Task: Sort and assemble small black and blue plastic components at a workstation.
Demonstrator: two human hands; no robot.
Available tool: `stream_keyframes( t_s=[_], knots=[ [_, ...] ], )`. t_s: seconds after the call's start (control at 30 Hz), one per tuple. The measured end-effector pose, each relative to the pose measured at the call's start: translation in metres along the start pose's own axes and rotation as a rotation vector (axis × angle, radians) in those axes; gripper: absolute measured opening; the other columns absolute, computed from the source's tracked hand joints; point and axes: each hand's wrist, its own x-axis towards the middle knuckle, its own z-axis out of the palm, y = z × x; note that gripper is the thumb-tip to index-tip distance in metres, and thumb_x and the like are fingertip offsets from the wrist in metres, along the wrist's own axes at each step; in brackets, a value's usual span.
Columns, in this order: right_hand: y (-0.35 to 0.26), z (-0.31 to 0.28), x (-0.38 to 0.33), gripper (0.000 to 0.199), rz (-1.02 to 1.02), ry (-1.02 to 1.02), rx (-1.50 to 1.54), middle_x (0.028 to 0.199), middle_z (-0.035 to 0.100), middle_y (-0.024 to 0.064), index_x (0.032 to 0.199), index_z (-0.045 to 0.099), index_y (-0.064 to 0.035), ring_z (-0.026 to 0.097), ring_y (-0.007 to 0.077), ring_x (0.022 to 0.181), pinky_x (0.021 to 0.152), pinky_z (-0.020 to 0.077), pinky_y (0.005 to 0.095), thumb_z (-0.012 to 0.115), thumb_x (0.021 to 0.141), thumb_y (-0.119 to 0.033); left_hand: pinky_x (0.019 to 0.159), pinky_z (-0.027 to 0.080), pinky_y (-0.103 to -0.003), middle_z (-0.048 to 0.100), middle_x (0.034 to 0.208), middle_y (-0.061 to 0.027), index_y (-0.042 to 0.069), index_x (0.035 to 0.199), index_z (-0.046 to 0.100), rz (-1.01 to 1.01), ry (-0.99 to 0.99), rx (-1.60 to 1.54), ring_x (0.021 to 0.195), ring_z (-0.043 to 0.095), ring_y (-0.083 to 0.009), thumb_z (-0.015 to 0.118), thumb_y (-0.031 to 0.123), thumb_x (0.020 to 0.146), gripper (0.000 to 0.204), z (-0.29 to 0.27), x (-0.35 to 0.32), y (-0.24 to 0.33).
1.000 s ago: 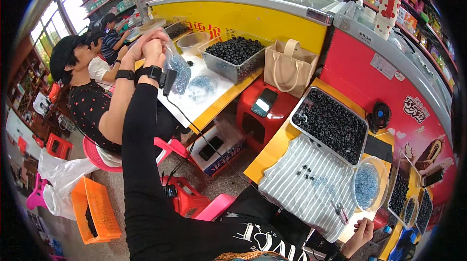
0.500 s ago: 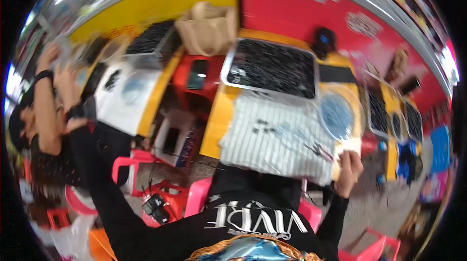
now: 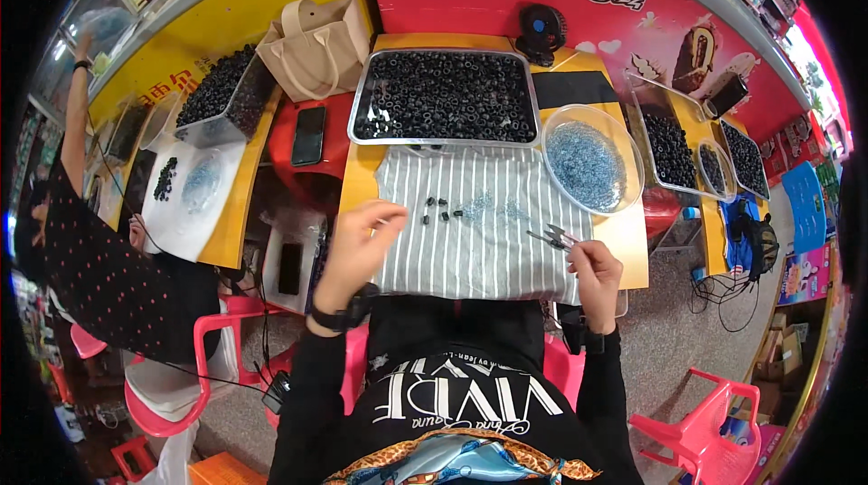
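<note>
My left hand (image 3: 358,252) hovers over the left edge of a grey-and-white striped cloth (image 3: 470,263), fingers curled and thumb near the index finger. Anything it pinches is too small to make out. By the cloth's right edge, my right hand (image 3: 597,277) is closed, thumb and fingertips together; what is in them cannot be seen. Close to those fingertips, small dark snips (image 3: 553,237) lie on the cloth. Several black beads (image 3: 441,209) rest near its middle, beside a loose scatter of tiny pale-blue beads (image 3: 488,207).
Behind the cloth stands a clear tray (image 3: 443,142) full of black ring-shaped beads. A round tub (image 3: 639,179) of blue beads sits right of it, below a small black fan (image 3: 542,31). A person (image 3: 99,259) is at the left table. A pink chair (image 3: 701,431) stands lower right.
My left arm has swung in from the far left, bringing the hand over the cloth. My right hand is now closer to the snips. The whole view has shifted and turned.
</note>
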Motion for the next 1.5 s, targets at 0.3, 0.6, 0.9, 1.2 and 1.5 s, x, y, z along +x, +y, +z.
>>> stream_keyframes(
  t_s=[0.3, 0.6, 0.9, 1.2, 1.5],
  knots=[
    [0.004, 0.03, -0.008, 0.005, -0.046, -0.226, -0.176, 0.067, 0.057, 0.0074, 0.083, 0.063, 0.0033, 0.052, 0.0113, 0.058, 0.054, 0.0411, 0.0262, 0.065, 0.083, -0.001, 0.081, 0.042, -0.043, 0.053, 0.093, -0.0176, -0.002, 0.105, 0.061, 0.249, 0.127, 0.553, 0.092, 0.051, -0.0359, 0.064, 0.001, 0.078, 0.027, 0.067, 0.0, -0.044],
    [0.004, 0.052, -0.005, 0.007, -0.149, -0.309, -0.214, 0.07, 0.06, 0.0123, 0.085, 0.063, 0.0026, 0.056, 0.019, 0.058, 0.054, 0.0429, 0.0301, 0.066, 0.083, -0.003, 0.081, 0.044, -0.041, 0.051, 0.092, -0.0172, 0.003, 0.102, 0.067, 0.222, 0.046, 0.672, 0.093, 0.051, -0.0349, 0.063, 0.0, 0.076, 0.027, 0.064, -0.003, -0.057],
    [0.004, 0.048, -0.001, 0.009, -0.121, -0.347, -0.277, 0.074, 0.061, 0.0148, 0.084, 0.064, 0.0017, 0.06, 0.0256, 0.061, 0.057, 0.045, 0.0325, 0.067, 0.082, -0.007, 0.078, 0.045, -0.041, 0.054, 0.09, -0.0176, -0.002, 0.087, 0.059, 0.236, 0.106, 0.562, 0.089, 0.054, -0.0351, 0.062, -0.003, 0.074, 0.013, 0.06, -0.008, -0.059],
    [-0.033, 0.061, 0.027, 0.011, -0.216, -0.487, -0.404, 0.075, 0.063, 0.0117, 0.089, 0.064, 0.0027, 0.059, 0.0185, 0.063, 0.057, 0.0448, 0.0291, 0.067, 0.083, -0.006, 0.067, 0.047, -0.039, 0.058, 0.084, -0.016, -0.002, 0.09, 0.058, 0.164, 0.186, 0.107, 0.075, 0.059, -0.033, 0.064, -0.001, 0.079, 0.012, 0.075, -0.018, -0.055],
    [-0.069, 0.083, 0.075, 0.013, -0.288, -0.574, -0.486, 0.08, 0.062, 0.0151, 0.089, 0.063, 0.0013, 0.062, 0.0274, 0.064, 0.057, 0.0483, 0.0336, 0.068, 0.081, -0.008, 0.078, 0.049, -0.03, 0.062, 0.1, -0.0129, -0.001, 0.114, 0.062, 0.019, 0.072, 0.09, 0.09, 0.062, -0.0235, 0.067, 0.001, 0.08, 0.034, 0.004, -0.021, -0.035]
  ],
)
